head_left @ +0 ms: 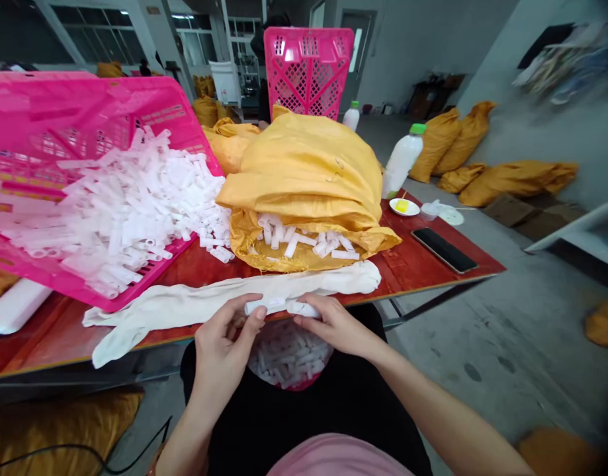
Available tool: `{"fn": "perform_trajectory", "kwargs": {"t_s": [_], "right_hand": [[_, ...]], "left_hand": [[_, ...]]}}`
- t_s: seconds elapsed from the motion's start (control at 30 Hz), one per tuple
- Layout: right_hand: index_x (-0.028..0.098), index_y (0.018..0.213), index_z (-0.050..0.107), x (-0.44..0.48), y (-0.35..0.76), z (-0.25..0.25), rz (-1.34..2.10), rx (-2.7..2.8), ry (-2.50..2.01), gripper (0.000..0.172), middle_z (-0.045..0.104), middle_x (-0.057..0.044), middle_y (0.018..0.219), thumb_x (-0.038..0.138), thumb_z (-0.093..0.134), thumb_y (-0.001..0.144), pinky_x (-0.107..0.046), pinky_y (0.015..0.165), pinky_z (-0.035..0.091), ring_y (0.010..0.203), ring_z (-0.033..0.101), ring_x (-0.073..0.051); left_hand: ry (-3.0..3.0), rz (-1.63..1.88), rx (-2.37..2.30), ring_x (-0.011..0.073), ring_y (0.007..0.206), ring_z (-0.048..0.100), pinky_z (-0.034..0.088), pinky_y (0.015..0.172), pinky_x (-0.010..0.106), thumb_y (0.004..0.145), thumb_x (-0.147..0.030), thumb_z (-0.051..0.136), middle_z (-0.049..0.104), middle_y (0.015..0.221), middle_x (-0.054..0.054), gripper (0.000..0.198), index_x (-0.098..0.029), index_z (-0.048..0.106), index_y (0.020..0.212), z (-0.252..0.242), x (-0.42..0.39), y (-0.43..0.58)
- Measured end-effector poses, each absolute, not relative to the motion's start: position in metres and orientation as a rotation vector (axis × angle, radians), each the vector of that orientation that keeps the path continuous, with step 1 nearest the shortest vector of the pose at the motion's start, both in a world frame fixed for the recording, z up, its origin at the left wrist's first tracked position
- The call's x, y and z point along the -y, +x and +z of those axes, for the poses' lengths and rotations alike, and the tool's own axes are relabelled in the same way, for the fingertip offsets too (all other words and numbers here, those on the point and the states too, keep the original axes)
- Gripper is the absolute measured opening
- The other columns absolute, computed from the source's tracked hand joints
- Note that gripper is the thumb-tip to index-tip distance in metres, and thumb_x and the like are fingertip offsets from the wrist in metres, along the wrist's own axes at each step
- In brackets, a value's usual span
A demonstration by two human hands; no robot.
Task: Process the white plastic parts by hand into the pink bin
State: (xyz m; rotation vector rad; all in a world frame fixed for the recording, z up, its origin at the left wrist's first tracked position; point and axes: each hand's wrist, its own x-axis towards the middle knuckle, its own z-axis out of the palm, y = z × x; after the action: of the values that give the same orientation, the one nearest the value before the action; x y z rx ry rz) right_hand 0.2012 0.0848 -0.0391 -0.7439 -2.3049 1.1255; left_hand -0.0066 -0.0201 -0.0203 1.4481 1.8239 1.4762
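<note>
My left hand (224, 344) is closed, pinching a short white plastic tube (257, 307) between thumb and fingers. Another white tube piece (304, 309) is gripped by my right hand (341, 327), its end close to the first. Whether the two pieces touch is hard to make out. Both hands are at the table's front edge, above a container of white tubes (288, 357) between the legs. Just behind the hands lies a long white cloth (204, 301). Past it, a yellow woven sack (308, 165) opens toward me with white tubes in its mouth.
A tilted pink crate (184, 112) heaped with white tubes (130, 198) fills the left of the red table (209, 360). On the right are a phone (445, 250), a green-capped bottle (403, 158) and a small dish (404, 207). Yellow sacks (512, 184) lie on the floor.
</note>
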Motion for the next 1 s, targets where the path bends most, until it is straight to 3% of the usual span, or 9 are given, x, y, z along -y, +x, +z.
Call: {"fn": "perform_trajectory", "kwargs": {"t_s": [0.13,0.3,0.4,0.6,0.67,0.8,0.9,1.0], "right_hand": [[0.018,0.106,0.063,-0.068,0.198,-0.04,1.19,2.291,-0.698,0.018,0.068,-0.004,0.096,0.034,0.053,0.103,-0.026,0.077,0.046,0.085,0.062,-0.017],[0.018,0.107,0.06,-0.064,0.197,-0.051,0.73,2.371,-0.664,0.011,0.064,-0.009,0.102,0.018,0.05,0.101,-0.031,0.081,0.048,0.092,0.06,-0.021],[0.018,0.107,0.058,-0.058,0.197,-0.058,0.682,2.386,-0.645,0.01,0.064,-0.008,0.1,0.018,0.05,0.102,-0.029,0.08,0.049,0.091,0.06,-0.02],[0.013,0.114,0.061,-0.051,0.19,-0.062,0.148,2.449,-0.779,0.024,0.063,-0.012,0.096,0.012,0.039,0.104,-0.037,0.083,0.048,0.091,0.057,-0.025],[0.013,0.114,0.061,-0.054,0.187,-0.062,0.218,2.437,-0.772,0.023,0.063,-0.011,0.096,0.014,0.04,0.104,-0.036,0.081,0.048,0.09,0.058,-0.024],[0.017,0.113,0.06,-0.062,0.188,-0.058,0.803,2.321,-0.662,0.015,0.067,-0.007,0.104,0.018,0.049,0.103,-0.028,0.082,0.048,0.093,0.062,-0.018],[0.018,0.109,0.062,-0.063,0.191,-0.054,1.12,2.237,-0.667,0.014,0.067,-0.003,0.094,0.028,0.053,0.103,-0.024,0.075,0.045,0.082,0.062,-0.015],[0.017,0.102,0.063,-0.061,0.191,-0.052,1.293,2.208,-0.664,0.022,0.063,0.0,0.083,0.038,0.058,0.101,-0.022,0.067,0.041,0.073,0.057,-0.013]], "left_hand": [[1.735,1.353,-1.815,0.013,0.065,0.059,0.049,0.063,0.023,0.091,-0.038,0.068,0.07,0.082,0.001,0.025,-0.021,0.075,0.109,-0.021,0.027,0.0],[1.544,1.273,-1.741,0.012,0.056,0.055,0.044,0.052,0.021,0.09,-0.044,0.068,0.069,0.07,0.0,0.032,-0.018,0.077,0.104,-0.02,0.032,0.004],[1.438,1.31,-1.714,0.0123,0.058,0.056,0.045,0.054,0.021,0.088,-0.047,0.069,0.068,0.069,0.001,0.036,-0.016,0.077,0.107,-0.024,0.028,0.007],[1.21,1.237,-1.627,0.0107,0.053,0.052,0.042,0.05,0.021,0.088,-0.053,0.068,0.062,0.063,0.0,0.041,-0.014,0.075,0.099,-0.035,0.019,0.013],[1.23,1.255,-1.667,0.0116,0.056,0.054,0.045,0.054,0.022,0.092,-0.054,0.061,0.064,0.067,0.001,0.045,-0.014,0.074,0.108,-0.038,0.02,0.019],[1.404,1.301,-1.66,0.014,0.069,0.06,0.051,0.068,0.025,0.102,-0.048,0.047,0.069,0.083,0.004,0.045,-0.017,0.067,0.127,-0.041,0.025,0.017],[1.486,1.357,-1.7,0.0147,0.077,0.065,0.052,0.072,0.024,0.095,-0.039,0.064,0.071,0.089,0.003,0.029,-0.019,0.069,0.114,-0.043,0.026,0.006],[1.633,1.295,-1.659,0.0136,0.073,0.065,0.051,0.067,0.023,0.094,-0.034,0.065,0.071,0.084,0.002,0.016,-0.019,0.07,0.098,-0.045,0.024,-0.001]]}}
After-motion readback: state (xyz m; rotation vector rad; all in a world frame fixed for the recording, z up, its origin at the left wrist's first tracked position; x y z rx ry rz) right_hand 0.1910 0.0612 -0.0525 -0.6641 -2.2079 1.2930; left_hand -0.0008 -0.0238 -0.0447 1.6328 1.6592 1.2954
